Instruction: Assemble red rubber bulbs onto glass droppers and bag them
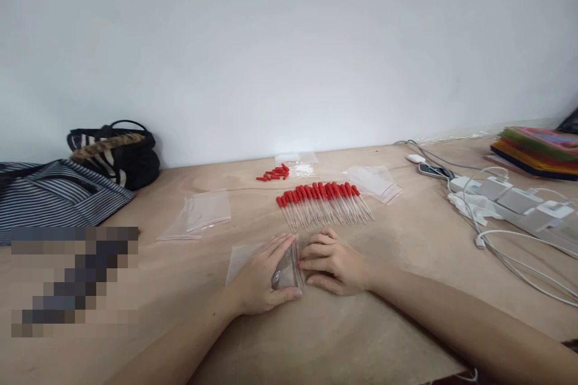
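A clear zip bag (pixel 286 274) with a red seal line lies flat on the table in front of me. My left hand (pixel 264 274) rests on it, fingers stretched out and thumb apart, near the seal. At the bag's right edge is my right hand (pixel 332 261), its fingers slightly bent and spread, fingertips touching by the red line. Beyond both hands lies a row of clear droppers with red bulbs (pixel 320 201). Loose red bulbs (pixel 274 174) and a bag of clear tubes (pixel 300 168) are farther back.
Zip bags (pixel 208 210) lie at the left and more bags (pixel 372 180) at the right. A striped bag (pixel 63 195) and a black bag (pixel 130 159) stand left. Chargers (pixel 519 198), cables (pixel 510 258) and stacked coloured sheets (pixel 537 150) are at the right.
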### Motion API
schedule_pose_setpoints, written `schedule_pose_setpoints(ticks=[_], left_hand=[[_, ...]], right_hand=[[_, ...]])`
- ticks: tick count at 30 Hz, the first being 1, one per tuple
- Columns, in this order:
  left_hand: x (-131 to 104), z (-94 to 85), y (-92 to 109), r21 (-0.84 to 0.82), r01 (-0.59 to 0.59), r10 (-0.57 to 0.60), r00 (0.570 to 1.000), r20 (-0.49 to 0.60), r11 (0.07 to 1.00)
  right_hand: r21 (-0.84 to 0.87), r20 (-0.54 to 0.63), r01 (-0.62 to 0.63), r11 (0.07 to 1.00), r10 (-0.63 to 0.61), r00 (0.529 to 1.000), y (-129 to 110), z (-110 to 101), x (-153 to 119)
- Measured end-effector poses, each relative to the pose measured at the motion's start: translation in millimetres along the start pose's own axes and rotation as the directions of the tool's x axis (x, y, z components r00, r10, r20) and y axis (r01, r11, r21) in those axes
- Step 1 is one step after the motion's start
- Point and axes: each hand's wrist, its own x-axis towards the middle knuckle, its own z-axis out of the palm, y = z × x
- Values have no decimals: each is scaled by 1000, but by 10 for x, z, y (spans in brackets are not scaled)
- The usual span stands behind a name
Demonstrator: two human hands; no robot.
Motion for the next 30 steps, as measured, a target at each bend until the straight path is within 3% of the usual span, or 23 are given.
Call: schedule_pose_setpoints(ticks=[9,16,24,26,28,29,30], left_hand=[[-9,19,-12,-21,2,-3,1000,-10,1000],[-38,-9,-10,-63,-6,1,996,-85,998],[-14,-9,-12,-56,-41,37,997,-67,998],[-5,-11,-7,-47,-23,21,998,-53,999],[7,-17,-2,-31,11,-12,999,-37,999],[14,-21,0,-21,28,-29,999,-28,999],[21,-25,0,-11,44,-44,999,-21,999]], right_hand=[[-26,121,117,993,-114,986,30,-25,36],[-69,118,80,994,-71,990,-12,-79,42],[-37,79,69,997,-66,995,-9,-76,20],[-9,28,14,1000,-14,1000,29,-95,1],[-3,-67,-149,989,148,987,120,-131,0],[-12,-131,-280,960,276,952,189,-153,12],[-24,-199,-424,905,412,889,269,-173,33]])
